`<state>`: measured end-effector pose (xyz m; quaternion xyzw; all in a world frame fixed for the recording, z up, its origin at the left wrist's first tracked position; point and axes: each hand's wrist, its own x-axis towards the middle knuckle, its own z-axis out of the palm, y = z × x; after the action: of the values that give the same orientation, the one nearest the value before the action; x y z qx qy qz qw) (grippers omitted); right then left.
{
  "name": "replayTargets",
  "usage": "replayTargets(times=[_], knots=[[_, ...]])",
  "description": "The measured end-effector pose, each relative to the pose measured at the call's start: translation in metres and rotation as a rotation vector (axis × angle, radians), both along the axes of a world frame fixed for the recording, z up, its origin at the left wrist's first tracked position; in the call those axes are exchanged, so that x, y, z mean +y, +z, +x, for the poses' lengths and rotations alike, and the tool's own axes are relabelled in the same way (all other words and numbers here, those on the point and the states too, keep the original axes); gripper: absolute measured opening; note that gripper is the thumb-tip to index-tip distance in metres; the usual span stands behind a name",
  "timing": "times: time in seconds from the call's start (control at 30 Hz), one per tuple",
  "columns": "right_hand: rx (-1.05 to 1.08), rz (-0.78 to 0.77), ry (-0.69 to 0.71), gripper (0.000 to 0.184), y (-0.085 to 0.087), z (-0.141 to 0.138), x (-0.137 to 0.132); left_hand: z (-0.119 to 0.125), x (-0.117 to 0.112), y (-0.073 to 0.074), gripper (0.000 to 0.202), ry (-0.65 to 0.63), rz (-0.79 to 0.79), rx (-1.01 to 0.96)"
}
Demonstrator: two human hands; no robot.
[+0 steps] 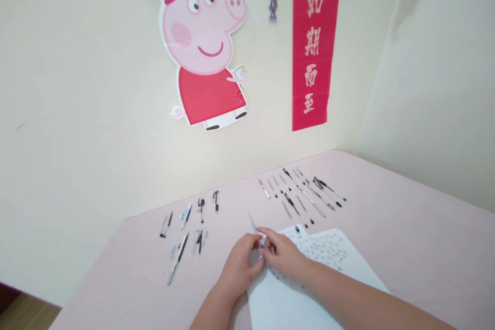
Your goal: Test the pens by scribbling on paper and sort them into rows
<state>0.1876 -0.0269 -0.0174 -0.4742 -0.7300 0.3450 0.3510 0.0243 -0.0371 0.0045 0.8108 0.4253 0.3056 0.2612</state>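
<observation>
A slim, pale grey pen [252, 222] pokes up and away from between my fingers; its lower part is hidden, so I cannot tell whether it is whole. My left hand [243, 262] pinches it from the left. From the other side, the fingertips of my right hand [285, 253] close on its lower end, where something whitish shows. Both hands meet over the top left edge of the white paper [286, 304], which bears many small dark marks. A small black cap [297, 229] lies at the paper's top edge.
Left of my hands lie several separated pens and parts, among them a black and grey pen [178, 259]. Several pens, refills and caps, including a black pen [295, 210], are spread at the back right. The pink tabletop [425, 247] meets the wall behind.
</observation>
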Motion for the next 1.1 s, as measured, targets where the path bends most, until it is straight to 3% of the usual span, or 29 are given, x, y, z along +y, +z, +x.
replayTargets(times=[0.13,0.33,0.63,0.87,1.1], knots=[[0.007,-0.049,-0.049,0.052,-0.003,-0.003,0.004,-0.001,0.000,-0.001,0.037,-0.010,-0.003,0.004],[-0.008,-0.075,-0.090,0.049,0.005,0.004,0.016,-0.003,0.003,-0.011,0.055,0.054,-0.064,-0.066],[-0.451,0.097,-0.161,0.040,0.027,0.008,0.069,-0.003,0.005,-0.008,0.036,0.081,-0.086,-0.080],[-0.605,0.104,-0.181,0.033,0.027,-0.012,0.105,-0.003,0.005,-0.007,0.035,0.094,-0.115,-0.102],[-0.767,0.105,-0.220,0.030,0.028,-0.024,0.120,-0.004,0.005,-0.007,0.035,0.097,-0.130,-0.112]])
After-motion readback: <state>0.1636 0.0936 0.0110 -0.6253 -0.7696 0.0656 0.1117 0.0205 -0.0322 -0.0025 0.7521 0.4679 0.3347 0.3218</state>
